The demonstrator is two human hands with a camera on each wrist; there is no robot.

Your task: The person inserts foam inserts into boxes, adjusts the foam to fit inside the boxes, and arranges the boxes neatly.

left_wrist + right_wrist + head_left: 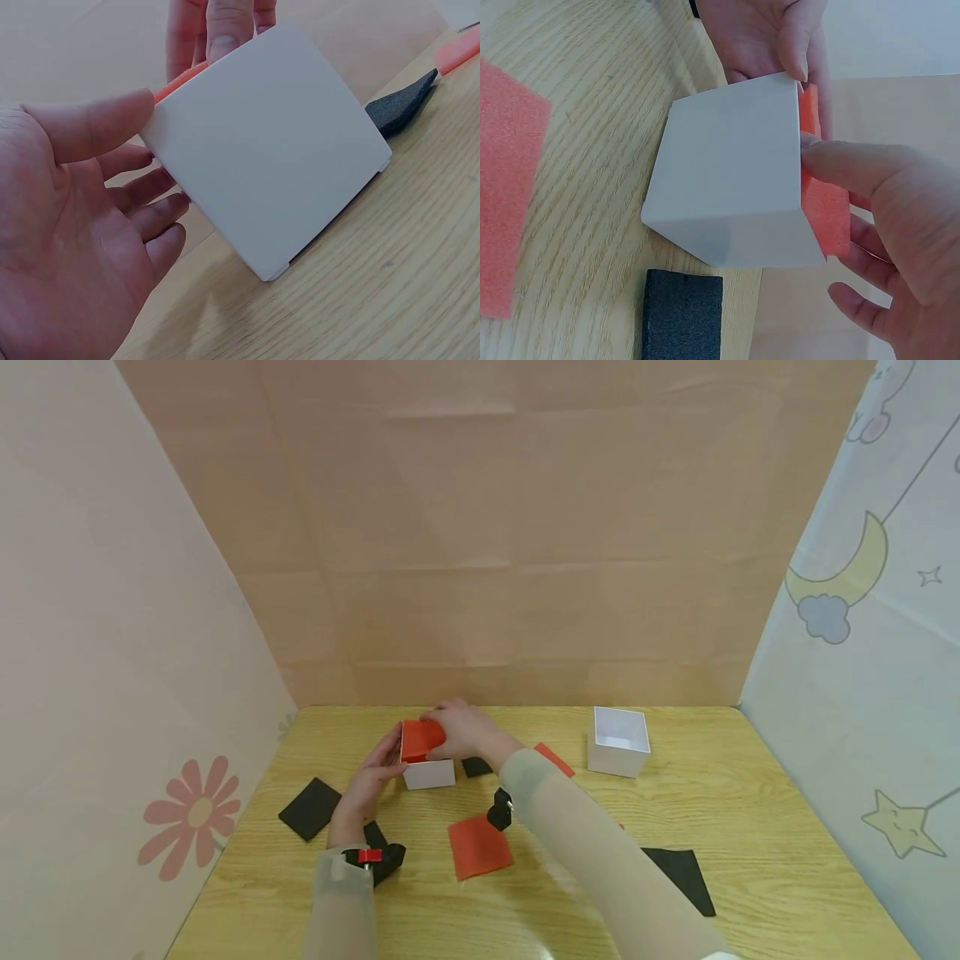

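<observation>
- Step in hand, as judged: fitting an orange foam square (422, 739) into the top of the near white box (429, 772), which stands on the worktop (750, 827) left of centre.
- Right hand (461, 731) over the box mouth, fingers (855, 169) straight and pressing on the foam, thumb at the box edge; not clenched.
- Left hand (371, 781) steadying the left wall of the box, fingers (150, 217) relaxed and spread, thumb against the upper corner; no real grasp visible.
- Foam standing tilted, one edge above the rim, so not yet seated.
- Next move probably calls for even pressure downward while holding the box firm, otherwise possible tipping.
- Near box: only the orange foam visible at its mouth; deeper content hidden.
- Second white box (619, 742), well apart to the right, open, nothing visible inside.
- Loose on the worktop: orange sheet (480, 846), black squares (311, 808) and (681, 877), small black piece (476, 767) just beside the near box.
</observation>
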